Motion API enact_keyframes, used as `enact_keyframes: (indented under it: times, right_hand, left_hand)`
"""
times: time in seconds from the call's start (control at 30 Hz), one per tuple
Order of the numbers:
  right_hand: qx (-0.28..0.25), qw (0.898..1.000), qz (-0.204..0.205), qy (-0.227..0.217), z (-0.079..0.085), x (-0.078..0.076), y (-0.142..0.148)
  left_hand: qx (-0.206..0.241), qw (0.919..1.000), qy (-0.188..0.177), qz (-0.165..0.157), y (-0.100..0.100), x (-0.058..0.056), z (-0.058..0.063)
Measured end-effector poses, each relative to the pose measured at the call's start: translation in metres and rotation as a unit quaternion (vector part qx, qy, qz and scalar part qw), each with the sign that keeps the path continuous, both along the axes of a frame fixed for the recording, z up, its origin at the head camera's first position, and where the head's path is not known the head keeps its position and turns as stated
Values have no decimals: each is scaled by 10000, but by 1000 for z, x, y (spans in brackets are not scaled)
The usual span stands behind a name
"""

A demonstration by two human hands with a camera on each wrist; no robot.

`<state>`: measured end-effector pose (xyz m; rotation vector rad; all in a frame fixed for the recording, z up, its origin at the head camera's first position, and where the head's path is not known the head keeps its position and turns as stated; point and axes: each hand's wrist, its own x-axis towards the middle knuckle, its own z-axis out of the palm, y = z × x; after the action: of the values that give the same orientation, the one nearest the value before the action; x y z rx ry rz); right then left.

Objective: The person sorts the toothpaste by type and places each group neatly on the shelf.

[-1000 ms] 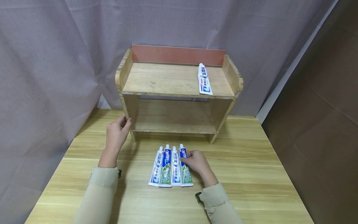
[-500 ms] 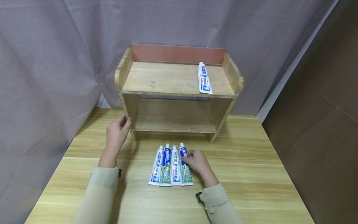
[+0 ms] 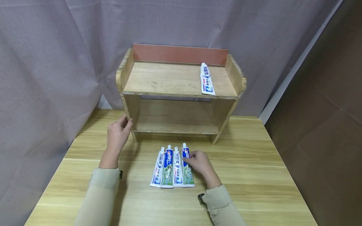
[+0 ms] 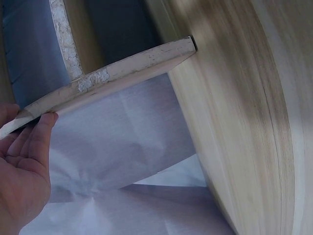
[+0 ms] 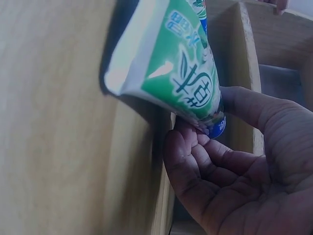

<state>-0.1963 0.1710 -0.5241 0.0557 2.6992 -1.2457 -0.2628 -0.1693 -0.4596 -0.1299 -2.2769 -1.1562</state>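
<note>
"What was nearest on your remote feed?"

"In front of the wooden shelf point(image 3: 167, 78), I saw the right hand point(image 3: 201, 162) pinching a blue-and-green tube point(image 3: 188, 177) between thumb and fingers. It ended a row on the shelf's right-leg side, beside a white tube point(image 3: 178, 172), a second blue-and-green tube point(image 3: 168, 168) and another white tube point(image 3: 158, 169), all caps toward the shelf."

"And the left fingers?"

"Farther off, I had the left hand point(image 3: 118, 133) gripping the front edge of the shelf's left side panel."

"Beyond that?"

"A fifth tube point(image 3: 207, 80) lay on the shelf's top board, near its right end. Behind the shelf I saw a grey curtain point(image 3: 175, 22)."
</note>
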Motion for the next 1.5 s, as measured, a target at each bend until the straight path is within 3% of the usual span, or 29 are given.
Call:
enact_keyframes:
  times: [1.17, 1.5]
  right_hand:
    - [-352, 9993, -142, 2, 15, 2, 0]
    - [-256, 9996, 18, 150, 24, 4, 2]
  left_hand:
    - [108, 9999, 56, -18, -1, -1, -2]
    - [105, 9999, 100, -20, 0, 0, -2]
